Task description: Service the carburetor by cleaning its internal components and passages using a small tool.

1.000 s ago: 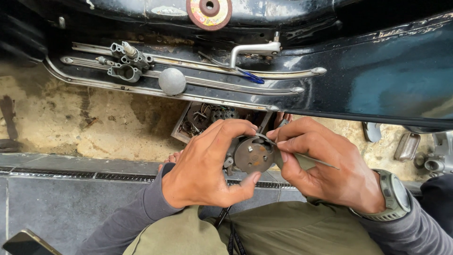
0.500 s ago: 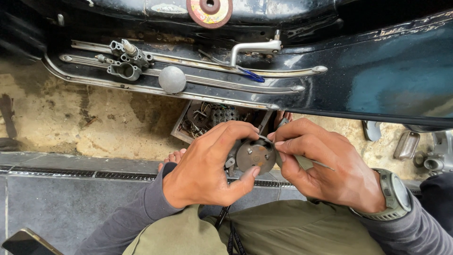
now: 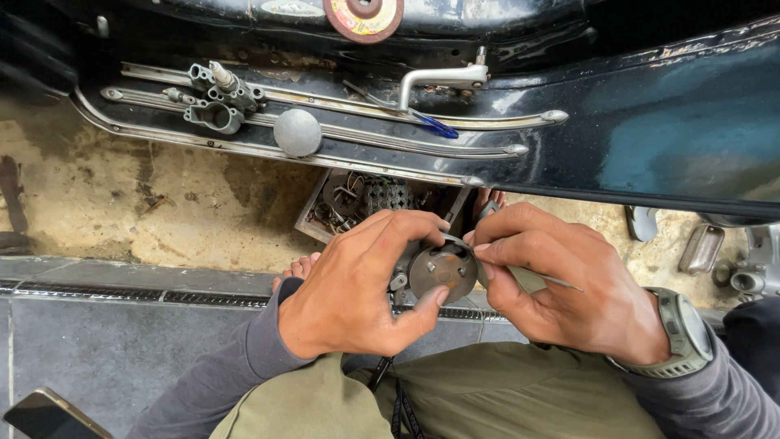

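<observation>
My left hand [image 3: 361, 284] grips a small round metal part [image 3: 443, 272], a greasy disc-shaped assembly, with fingers curled over its top and thumb under it. My right hand [image 3: 561, 280] pinches a thin metal tool [image 3: 536, 279] whose tip lies on the upper right edge of the round part. A watch sits on my right wrist. Both hands hover above my lap, in front of a dark scooter body.
A dark scooter floorboard [image 3: 569, 138] with metal strips spans the top. On it lie a carburettor-like part [image 3: 218, 102], a grey ball [image 3: 297, 132], a metal lever [image 3: 439, 79] and a grinding disc [image 3: 366, 15]. A box of parts [image 3: 361, 199] sits below. A phone [image 3: 49, 415] lies bottom left.
My hands stay in the same place on the round part. The right fingers and tool shifted slightly on its edge.
</observation>
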